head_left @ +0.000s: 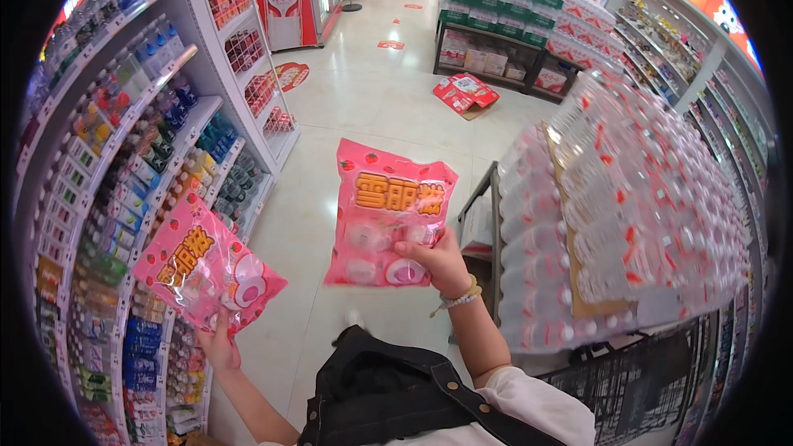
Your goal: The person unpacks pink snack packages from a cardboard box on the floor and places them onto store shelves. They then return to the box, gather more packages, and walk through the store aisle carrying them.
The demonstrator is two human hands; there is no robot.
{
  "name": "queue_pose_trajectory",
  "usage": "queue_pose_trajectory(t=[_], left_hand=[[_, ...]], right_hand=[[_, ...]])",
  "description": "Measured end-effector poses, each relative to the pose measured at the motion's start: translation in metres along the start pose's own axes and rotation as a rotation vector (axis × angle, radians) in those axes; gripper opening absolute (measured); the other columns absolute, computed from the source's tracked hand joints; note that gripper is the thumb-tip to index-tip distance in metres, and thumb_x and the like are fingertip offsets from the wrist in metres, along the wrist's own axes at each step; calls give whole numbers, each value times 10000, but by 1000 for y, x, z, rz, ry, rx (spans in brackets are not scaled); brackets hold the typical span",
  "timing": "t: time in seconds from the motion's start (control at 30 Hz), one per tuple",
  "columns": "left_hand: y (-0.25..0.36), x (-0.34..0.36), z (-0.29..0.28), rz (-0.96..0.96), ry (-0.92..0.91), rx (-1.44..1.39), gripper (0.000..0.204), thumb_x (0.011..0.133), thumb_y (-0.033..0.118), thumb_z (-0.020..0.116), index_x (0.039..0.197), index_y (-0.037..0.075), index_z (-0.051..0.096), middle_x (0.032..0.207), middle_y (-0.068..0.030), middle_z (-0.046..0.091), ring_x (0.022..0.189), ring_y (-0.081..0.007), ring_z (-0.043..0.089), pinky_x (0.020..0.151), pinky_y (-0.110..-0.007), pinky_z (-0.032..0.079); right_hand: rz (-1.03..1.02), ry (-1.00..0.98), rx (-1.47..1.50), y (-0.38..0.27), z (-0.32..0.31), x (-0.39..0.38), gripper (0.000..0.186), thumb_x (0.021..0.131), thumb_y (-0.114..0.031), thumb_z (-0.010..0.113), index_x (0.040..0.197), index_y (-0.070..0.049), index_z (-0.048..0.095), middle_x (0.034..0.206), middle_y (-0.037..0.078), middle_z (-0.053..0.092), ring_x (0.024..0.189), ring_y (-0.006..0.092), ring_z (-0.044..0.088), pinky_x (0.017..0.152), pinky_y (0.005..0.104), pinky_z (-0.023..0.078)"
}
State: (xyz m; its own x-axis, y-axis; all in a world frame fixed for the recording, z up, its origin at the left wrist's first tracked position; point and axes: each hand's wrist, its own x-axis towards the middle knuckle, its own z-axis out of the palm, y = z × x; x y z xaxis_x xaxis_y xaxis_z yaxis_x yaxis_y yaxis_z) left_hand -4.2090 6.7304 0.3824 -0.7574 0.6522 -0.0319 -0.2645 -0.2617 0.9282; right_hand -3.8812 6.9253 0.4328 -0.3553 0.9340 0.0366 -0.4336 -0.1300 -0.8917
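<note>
Two pink plastic snack bags with strawberry prints are held up in front of me, one per hand. My left hand (218, 343) grips the lower edge of the left snack bag (195, 268), which is tilted beside the drink shelves. On the right, my right hand (442, 263) pinches the right snack bag (384, 177) near its lower right corner, thumb on the front. That bag hangs nearly upright over the aisle. Round pieces show through clear windows in both bags. The fingers behind each bag are hidden. A beaded bracelet (459, 301) is on my right wrist.
Shelves of bottled drinks (124, 206) line the left side. Stacked wrapped water bottles (636, 215) stand close on the right, with a black wire cart (632, 384) below. A flattened red carton (465, 96) lies on the floor ahead, near stacked green-topped packs (504, 8).
</note>
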Motion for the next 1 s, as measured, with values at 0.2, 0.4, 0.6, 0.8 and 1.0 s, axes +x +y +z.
queue_pose_trajectory(t=[0.2, 0.4, 0.6, 0.8, 1.0], left_hand=[[-79, 166, 87, -115, -101, -125, 532, 850, -6, 541, 1326, 58, 312, 1297, -94, 430, 1147, -229, 460, 917, -392, 424], [-110, 357, 254, -160, -495, -449, 398, 846, 35, 541, 1224, 49, 414, 922, -25, 493, 851, -138, 493, 766, -324, 420], [-172, 530, 457, -204, -825, -659, 452, 859, 205, 538, 1252, 36, 392, 946, -41, 516, 857, -161, 506, 758, -340, 417], [-169, 660, 623, -229, -651, -737, 503, 900, 281, 495, 1319, 51, 339, 1280, -113, 459, 1144, -263, 473, 947, -428, 399], [-172, 806, 685, -19, -284, -116, 402, 872, 224, 584, 1200, 20, 472, 1113, -53, 560, 1038, -135, 514, 861, -298, 435]], right_hand=[[-90, 207, -32, -1, -59, 185, 235, 733, -40, 694, 944, 23, 612, 871, 65, 637, 758, 123, 612, 680, 255, 504], [-302, 520, 225, -37, -125, 305, 487, 754, -67, 639, 1206, -35, 461, 1107, 66, 557, 988, 179, 556, 847, 336, 471], [-527, 610, 463, -37, -254, 365, 637, 798, -390, 607, 1294, -58, 385, 1275, 134, 457, 1133, 308, 463, 937, 500, 396], [-476, 723, 263, -51, -343, 555, 654, 846, -363, 565, 1336, -22, 298, 1329, 127, 396, 1189, 305, 416, 978, 490, 367], [-480, 443, -650, -99, -264, 868, 549, 676, 44, 697, 1171, -3, 465, 1015, 58, 570, 912, 180, 566, 818, 299, 468]])
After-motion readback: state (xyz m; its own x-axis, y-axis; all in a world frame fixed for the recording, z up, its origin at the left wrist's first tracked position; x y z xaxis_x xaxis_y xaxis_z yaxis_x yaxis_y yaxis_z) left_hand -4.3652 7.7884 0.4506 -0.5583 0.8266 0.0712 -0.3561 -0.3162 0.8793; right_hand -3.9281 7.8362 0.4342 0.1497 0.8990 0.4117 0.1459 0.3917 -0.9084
